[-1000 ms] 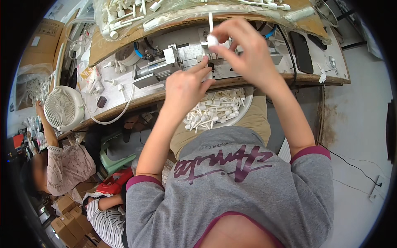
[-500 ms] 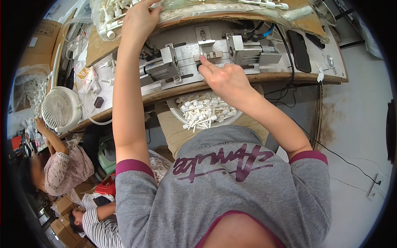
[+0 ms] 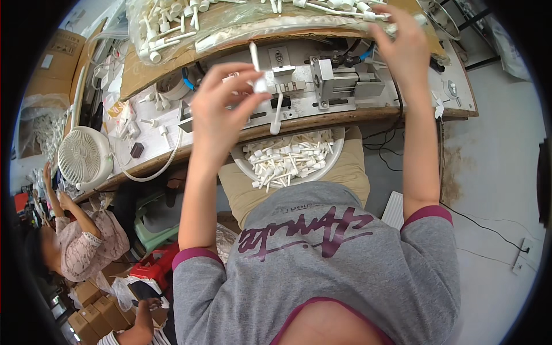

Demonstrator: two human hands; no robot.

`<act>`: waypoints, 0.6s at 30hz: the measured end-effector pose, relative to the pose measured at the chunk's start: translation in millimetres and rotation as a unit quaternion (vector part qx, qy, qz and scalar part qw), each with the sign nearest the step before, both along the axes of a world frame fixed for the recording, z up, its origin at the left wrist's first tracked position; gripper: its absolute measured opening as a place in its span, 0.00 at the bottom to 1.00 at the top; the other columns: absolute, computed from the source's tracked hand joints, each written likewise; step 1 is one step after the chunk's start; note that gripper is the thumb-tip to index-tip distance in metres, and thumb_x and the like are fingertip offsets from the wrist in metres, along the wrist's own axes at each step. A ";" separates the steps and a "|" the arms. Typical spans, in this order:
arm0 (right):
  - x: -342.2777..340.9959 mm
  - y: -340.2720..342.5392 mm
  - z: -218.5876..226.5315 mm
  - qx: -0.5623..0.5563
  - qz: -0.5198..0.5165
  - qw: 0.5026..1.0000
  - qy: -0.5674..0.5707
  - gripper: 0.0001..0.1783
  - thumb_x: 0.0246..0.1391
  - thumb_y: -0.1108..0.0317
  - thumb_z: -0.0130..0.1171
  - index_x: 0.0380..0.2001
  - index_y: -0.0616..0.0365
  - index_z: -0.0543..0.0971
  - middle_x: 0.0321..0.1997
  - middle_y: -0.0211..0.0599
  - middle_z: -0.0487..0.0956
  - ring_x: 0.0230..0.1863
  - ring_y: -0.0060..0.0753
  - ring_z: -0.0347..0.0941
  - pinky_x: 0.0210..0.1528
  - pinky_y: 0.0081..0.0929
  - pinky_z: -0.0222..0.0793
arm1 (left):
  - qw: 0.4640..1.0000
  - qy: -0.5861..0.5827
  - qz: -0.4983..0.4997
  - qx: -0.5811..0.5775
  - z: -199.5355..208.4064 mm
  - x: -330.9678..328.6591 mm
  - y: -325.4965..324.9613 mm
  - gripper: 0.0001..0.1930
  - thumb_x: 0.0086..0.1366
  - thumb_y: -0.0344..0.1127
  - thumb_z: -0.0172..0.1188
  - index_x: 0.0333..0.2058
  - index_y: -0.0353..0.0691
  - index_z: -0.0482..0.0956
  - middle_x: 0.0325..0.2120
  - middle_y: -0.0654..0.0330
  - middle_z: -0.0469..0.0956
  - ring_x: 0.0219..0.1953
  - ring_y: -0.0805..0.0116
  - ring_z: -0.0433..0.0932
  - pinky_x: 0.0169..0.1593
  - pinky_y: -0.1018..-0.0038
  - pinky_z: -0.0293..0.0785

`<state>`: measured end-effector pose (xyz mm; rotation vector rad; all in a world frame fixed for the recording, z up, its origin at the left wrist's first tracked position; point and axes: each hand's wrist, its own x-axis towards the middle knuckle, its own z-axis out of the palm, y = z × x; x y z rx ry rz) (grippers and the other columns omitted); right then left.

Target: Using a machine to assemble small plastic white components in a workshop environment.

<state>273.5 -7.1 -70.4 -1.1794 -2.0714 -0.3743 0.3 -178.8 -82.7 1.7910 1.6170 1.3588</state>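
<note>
My left hand (image 3: 227, 103), slightly blurred, pinches a white plastic stick with a wide cap end (image 3: 260, 85); its narrow end points up and away from me. Just right of it, a second white capped stick (image 3: 278, 115) extends from the metal holding block (image 3: 292, 87) over the fixture's front edge, cap toward me. Whether it rests there or is falling I cannot tell. Off to the right, my right hand (image 3: 405, 52) is raised with thumb and fingers apart, close to the white sticks (image 3: 374, 16) on the cardboard ledge. Nothing shows in its fingers.
A white basin (image 3: 339, 152) of similar sticks sits on my lap. More sticks lie on plastic-covered cardboard (image 3: 135, 72) at the back. A metal clamp unit (image 3: 345, 83) stands right of the block. A white fan (image 3: 85, 154) is at left, with co-workers beyond.
My left hand came back from the far-left pile and now holds a stick. My right hand left the holding block and moved up and right. A stick now shows at the block's front.
</note>
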 end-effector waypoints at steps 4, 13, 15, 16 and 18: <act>0.1 31.6 11.7 -0.184 0.040 0.973 0.131 0.20 0.53 0.65 0.65 0.46 0.66 0.79 0.41 0.49 0.82 0.44 0.42 0.80 0.43 0.36 0.76 | 0.996 0.093 -0.011 -0.003 -33.8 21.5 -18.0 0.14 0.55 0.27 0.71 0.42 0.40 0.85 0.52 0.59 0.79 0.42 0.66 0.84 0.42 0.72 0.82; -78.0 14.7 2.0 -0.151 0.102 0.970 0.161 0.14 0.56 0.73 0.61 0.46 0.64 0.79 0.38 0.47 0.81 0.37 0.44 0.79 0.41 0.36 0.75 | 0.973 0.220 0.055 0.050 -72.8 41.8 -26.5 0.14 0.55 0.31 0.69 0.41 0.39 0.83 0.54 0.58 0.79 0.37 0.61 0.84 0.39 0.70 0.80; -85.3 9.3 3.9 -0.145 0.124 0.969 0.158 0.13 0.55 0.74 0.61 0.44 0.64 0.78 0.38 0.48 0.80 0.37 0.47 0.78 0.40 0.38 0.74 | 0.964 0.260 0.035 0.040 -77.7 40.5 -23.3 0.13 0.55 0.31 0.69 0.41 0.40 0.83 0.53 0.58 0.80 0.35 0.61 0.84 0.37 0.69 0.80; -87.2 7.8 0.9 -0.117 0.142 0.972 0.149 0.14 0.54 0.75 0.61 0.44 0.64 0.78 0.38 0.48 0.79 0.38 0.48 0.78 0.41 0.38 0.74 | 0.955 0.291 0.033 0.047 -77.7 40.5 -21.7 0.13 0.55 0.33 0.69 0.40 0.40 0.83 0.51 0.57 0.81 0.32 0.62 0.84 0.34 0.70 0.79; -90.5 3.3 1.3 -0.055 0.176 0.978 0.098 0.14 0.53 0.75 0.61 0.45 0.62 0.78 0.39 0.48 0.78 0.40 0.51 0.76 0.43 0.40 0.72 | 0.941 0.335 0.030 0.037 -73.7 40.8 -18.8 0.12 0.55 0.34 0.69 0.39 0.40 0.83 0.51 0.56 0.81 0.30 0.63 0.83 0.33 0.71 0.78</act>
